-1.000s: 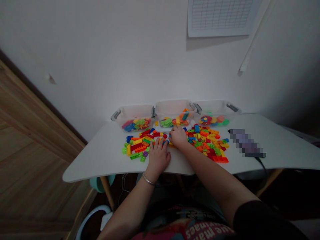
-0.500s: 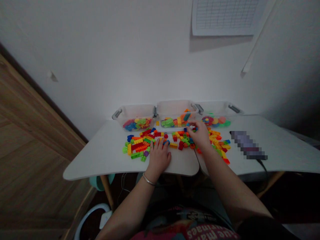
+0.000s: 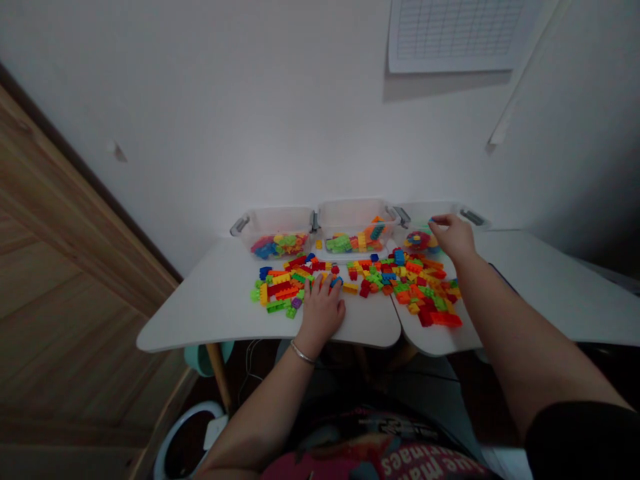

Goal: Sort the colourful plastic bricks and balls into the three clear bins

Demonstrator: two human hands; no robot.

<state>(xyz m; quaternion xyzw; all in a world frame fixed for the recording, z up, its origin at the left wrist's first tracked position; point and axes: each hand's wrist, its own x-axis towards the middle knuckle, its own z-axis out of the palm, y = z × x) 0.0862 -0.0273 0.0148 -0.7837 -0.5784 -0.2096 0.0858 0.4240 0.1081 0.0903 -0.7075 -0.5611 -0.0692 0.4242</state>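
Observation:
My left hand [image 3: 323, 308] lies palm down at the near edge of the brick pile, its fingers spread over several bricks, with a blue brick [image 3: 337, 282] at the fingertips. Raised over the front of the right clear bin [image 3: 407, 230], my right hand [image 3: 456, 237] pinches a small blue piece [image 3: 432, 221] between thumb and fingers. Its exact shape is too small to make out. Loose toy bricks [image 3: 286, 293] in red, orange, yellow, green and blue spread across the table, with more bricks [image 3: 440, 303] to the right, below my right hand.
Along the wall stand the left clear bin [image 3: 280, 220] and the middle clear bin [image 3: 345, 212], each holding coloured pieces. Two white tabletops [image 3: 200, 303] meet at a seam near the middle. A dark-edged device [image 3: 503, 277] is mostly hidden behind my right forearm.
My right hand has moved right and up from the pile to the right bin, carrying the small blue piece. My left hand stays on the bricks. The view has shifted slightly.

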